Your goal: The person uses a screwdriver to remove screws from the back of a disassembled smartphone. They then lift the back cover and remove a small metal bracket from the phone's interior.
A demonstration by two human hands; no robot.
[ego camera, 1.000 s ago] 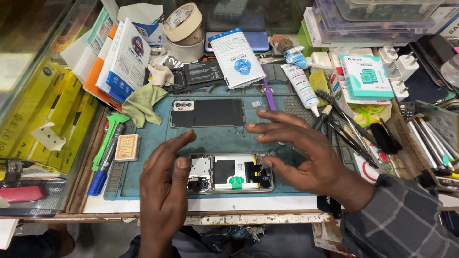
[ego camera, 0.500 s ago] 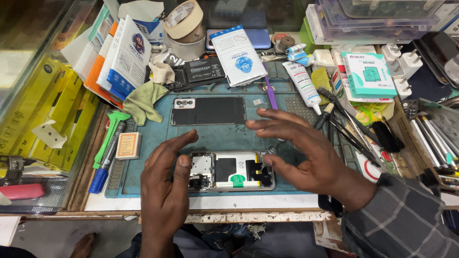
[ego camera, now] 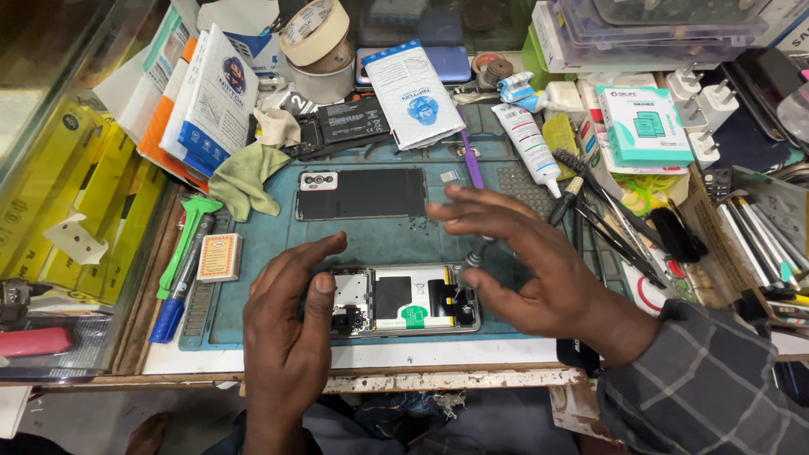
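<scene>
An opened smartphone (ego camera: 404, 298) lies face down near the front of a teal work mat (ego camera: 261, 253), its white inner frame, battery and boards exposed. My left hand (ego camera: 291, 337) rests on its left end, thumb on the frame, holding nothing. My right hand (ego camera: 531, 265) hovers over the phone's right end with fingers spread apart. Behind it lies the removed black back cover (ego camera: 362, 194) with its camera cutout at the left.
Tweezers and brushes (ego camera: 615, 227) lie at the right, a glue tube (ego camera: 527, 143) behind them. Tape rolls (ego camera: 316, 38), a spare battery (ego camera: 350, 122), packets and a green cloth (ego camera: 244, 177) crowd the back. Green and blue pry tools (ego camera: 181, 261) and a small box (ego camera: 219, 257) lie left.
My right hand has lifted slightly and shifted back over the phone's right end. The left hand and the phone stay where they were.
</scene>
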